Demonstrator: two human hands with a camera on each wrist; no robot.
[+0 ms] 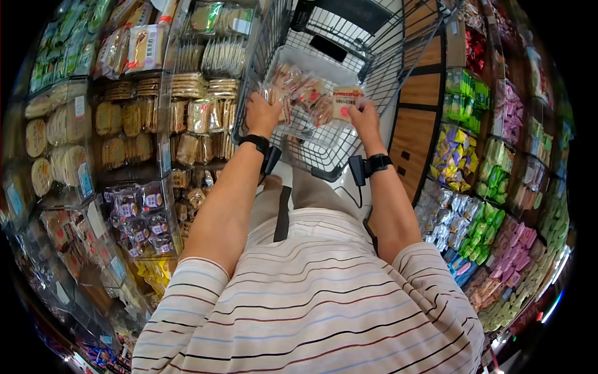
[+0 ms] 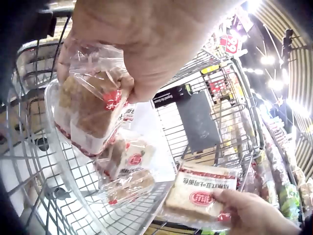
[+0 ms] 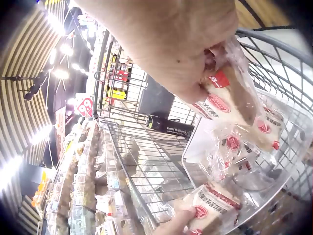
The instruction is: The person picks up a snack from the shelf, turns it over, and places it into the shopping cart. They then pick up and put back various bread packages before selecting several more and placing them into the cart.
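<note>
My left hand [image 1: 261,115] grips a clear-wrapped pack of sliced bread [image 2: 90,110] at the left side of a clear plastic bin [image 1: 324,138]. On the other side, my right hand [image 1: 366,121] holds another wrapped bread pack [image 1: 344,108], thumb on its printed front. That pack has a red band and a round red logo, plain in the left wrist view. Between the hands, several similar bread packs [image 1: 308,92] lie loosely in the bin. The bin sits within a wire shopping cart [image 1: 248,81]. Part of each hand's fingers is hidden behind its pack.
Shelves of packaged biscuits [image 1: 124,118] rise close on the left. Bright bagged snacks [image 1: 464,100] fill the right-hand shelves, beside a wood-panelled base [image 1: 414,137]. A black flat object [image 1: 328,48] lies in the cart beyond the bin, near a dark panel [image 1: 358,14].
</note>
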